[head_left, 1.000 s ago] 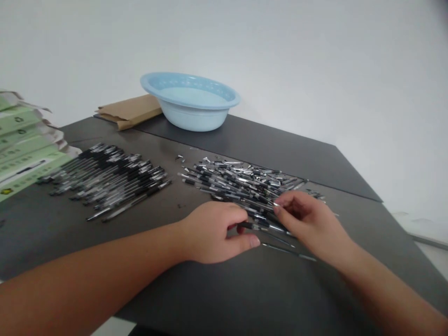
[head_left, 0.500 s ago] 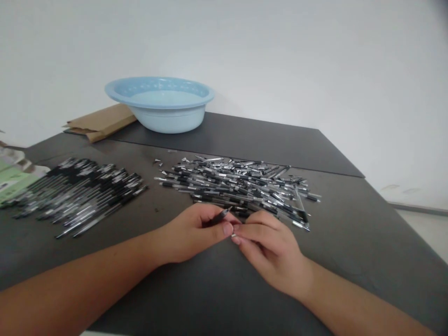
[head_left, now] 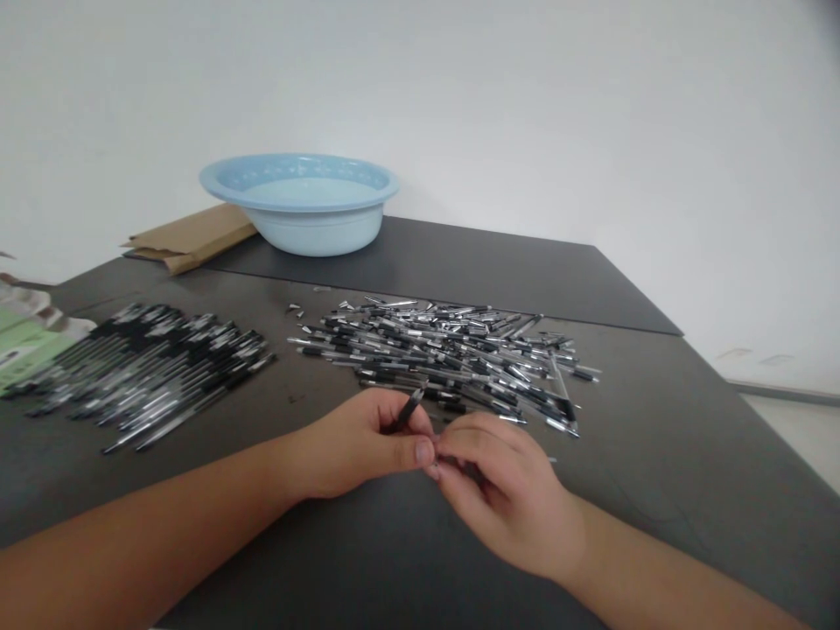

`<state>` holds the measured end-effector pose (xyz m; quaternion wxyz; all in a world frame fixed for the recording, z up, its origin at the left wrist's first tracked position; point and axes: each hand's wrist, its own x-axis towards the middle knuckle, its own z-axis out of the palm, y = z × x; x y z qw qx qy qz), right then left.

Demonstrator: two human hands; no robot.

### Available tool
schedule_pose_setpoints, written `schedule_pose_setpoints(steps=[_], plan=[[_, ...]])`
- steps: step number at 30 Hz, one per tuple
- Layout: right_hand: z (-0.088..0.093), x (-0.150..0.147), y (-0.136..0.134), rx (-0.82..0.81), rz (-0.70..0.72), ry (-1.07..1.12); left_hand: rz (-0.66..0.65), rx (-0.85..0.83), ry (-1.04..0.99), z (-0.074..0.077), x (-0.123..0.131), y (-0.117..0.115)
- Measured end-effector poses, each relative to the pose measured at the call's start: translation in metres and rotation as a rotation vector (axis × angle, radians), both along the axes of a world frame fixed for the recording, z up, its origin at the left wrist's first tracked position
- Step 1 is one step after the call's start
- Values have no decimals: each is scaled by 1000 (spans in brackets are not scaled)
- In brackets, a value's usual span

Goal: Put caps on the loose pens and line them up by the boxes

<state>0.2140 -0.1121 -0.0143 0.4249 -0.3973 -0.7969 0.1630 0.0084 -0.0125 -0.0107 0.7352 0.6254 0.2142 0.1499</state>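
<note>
My left hand [head_left: 367,442] is closed round a dark pen part [head_left: 408,409], whose pointed end sticks up past the index finger. Its thumb tip meets the fingertips of my right hand [head_left: 508,490]. The right fingers are pinched together on something small that they mostly hide. Just beyond both hands lies a loose heap of black and clear pens [head_left: 452,350]. Farther left, many pens with black grips [head_left: 171,367] lie side by side in a slanted row.
A light blue basin [head_left: 315,229] stands at the back of the dark table [head_left: 472,267], beside a brown paper packet [head_left: 197,234]. At the left edge is a green and white package [head_left: 32,346]. Small loose bits lie left of the heap.
The dark pen part in my left hand now points more steeply upward. My right hand has shifted slightly down, its fingers still against the left ones. The view has tilted a little.
</note>
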Motion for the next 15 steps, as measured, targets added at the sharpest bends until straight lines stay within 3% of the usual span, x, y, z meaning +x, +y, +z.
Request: schedule_pose_setpoints(steps=[5, 11, 15], plan=[[4, -1, 1, 19, -20, -5, 55, 121, 81, -1, -2, 0], [4, 9, 3, -24, -166, 117, 34, 726, 222, 7, -13, 5], [-2, 14, 0, -104, -237, 171, 9, 901, 323, 11, -16, 4]])
